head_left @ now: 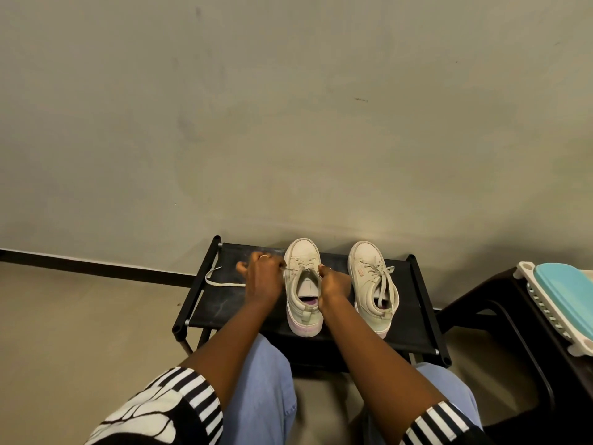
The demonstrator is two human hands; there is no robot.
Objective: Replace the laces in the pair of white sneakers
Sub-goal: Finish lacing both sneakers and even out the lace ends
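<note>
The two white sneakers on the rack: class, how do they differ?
The left sneaker is laced only partway; the right sneaker is laced to the top. The left hand and right hand pinch the left sneaker's lace; the right sneaker sits untouched. Both stand upright, toes to the wall.

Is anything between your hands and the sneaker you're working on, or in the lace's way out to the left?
Nothing visible. The left hand pinches the lace and the right hand grips the sneaker itself. Only the lace's loose end lies on the black rack to its left.
</note>
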